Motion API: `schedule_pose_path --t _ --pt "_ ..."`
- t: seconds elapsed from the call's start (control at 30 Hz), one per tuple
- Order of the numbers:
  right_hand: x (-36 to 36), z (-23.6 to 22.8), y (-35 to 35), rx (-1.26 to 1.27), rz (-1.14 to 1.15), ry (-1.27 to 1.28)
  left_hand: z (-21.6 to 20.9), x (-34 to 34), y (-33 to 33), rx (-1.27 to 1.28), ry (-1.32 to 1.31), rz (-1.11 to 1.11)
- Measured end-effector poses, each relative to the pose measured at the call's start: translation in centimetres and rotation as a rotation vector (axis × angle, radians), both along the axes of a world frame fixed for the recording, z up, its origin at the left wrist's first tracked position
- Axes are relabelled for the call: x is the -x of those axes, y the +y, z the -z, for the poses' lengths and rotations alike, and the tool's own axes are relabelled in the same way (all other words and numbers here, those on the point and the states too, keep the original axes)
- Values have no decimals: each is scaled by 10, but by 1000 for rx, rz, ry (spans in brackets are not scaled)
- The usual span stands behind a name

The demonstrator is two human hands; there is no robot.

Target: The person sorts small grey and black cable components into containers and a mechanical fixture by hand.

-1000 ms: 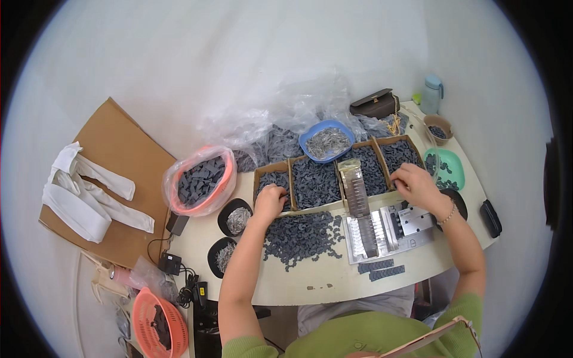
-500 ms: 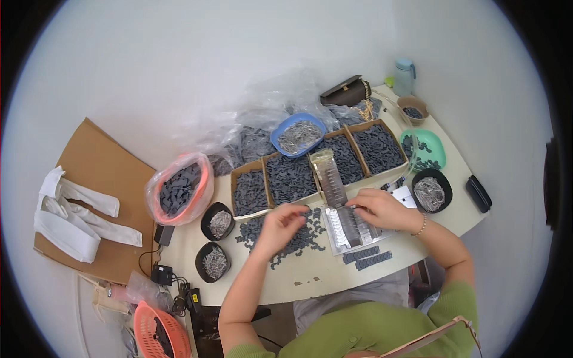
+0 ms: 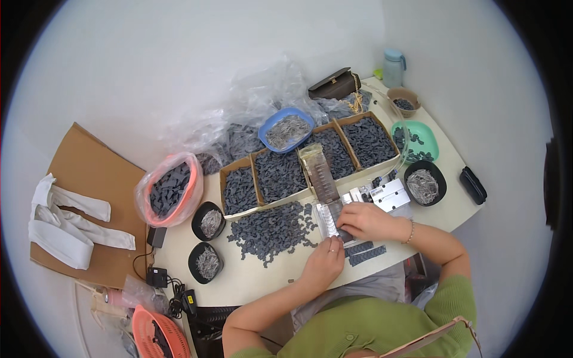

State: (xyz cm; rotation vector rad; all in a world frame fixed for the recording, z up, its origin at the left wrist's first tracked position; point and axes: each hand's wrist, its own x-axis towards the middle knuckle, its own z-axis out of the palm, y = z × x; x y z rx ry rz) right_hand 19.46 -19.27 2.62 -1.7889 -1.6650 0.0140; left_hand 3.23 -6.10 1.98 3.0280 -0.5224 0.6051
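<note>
My left hand [image 3: 325, 262] reaches up from the table's front edge, and its fingertips pinch the near end of a narrow metal tray [image 3: 327, 213]. My right hand [image 3: 365, 221] lies over the tray's right side with its fingers curled on it. A clear sleeve of parts [image 3: 317, 170] leans on the tray's far end. A loose pile of small dark parts [image 3: 271, 230] lies just left of my hands. Two dark filled strips [image 3: 364, 253] lie below my right hand. What sits under my fingers is hidden.
Cardboard boxes [image 3: 280, 174] of dark parts line the back. A blue bowl [image 3: 286, 130], a green bowl [image 3: 418, 140], a black bowl of metal pins [image 3: 425, 185] and a metal block [image 3: 388, 194] stand near. Two black bowls [image 3: 209, 222] and a pink-rimmed bag [image 3: 170, 190] sit left.
My left hand came back from the boxes and pile, and my right hand came back from the far right box. Both have closed in on the metal tray near the front edge.
</note>
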Motion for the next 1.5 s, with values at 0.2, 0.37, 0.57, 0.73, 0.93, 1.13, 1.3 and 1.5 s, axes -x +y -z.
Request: schedule_pose_path --t 0.2,0.37,0.57,0.73,0.93,1.13,1.3,1.5 --pt "23 9 2 -64 -52 -390 -8 -2 19 229 156 28" --pt "39 5 -4 -83 -27 -629 -31 -55 107 388 -8 -162" --pt "22 -10 4 149 -74 -271 -17 -115 137 414 -46 -193" --pt "-51 -21 19 25 234 -308 -20 -118 147 425 11 -272" --pt "-98 -25 43 215 290 -525 -36 -96 127 682 -36 -250" --pt "-105 -28 56 330 217 -554 5 -42 54 911 325 -110" --pt "-83 -32 45 -1 313 -225 19 -27 40 679 76 -68" --pt "-6 -3 22 53 29 -212 -2 -2 29 388 -23 -75"
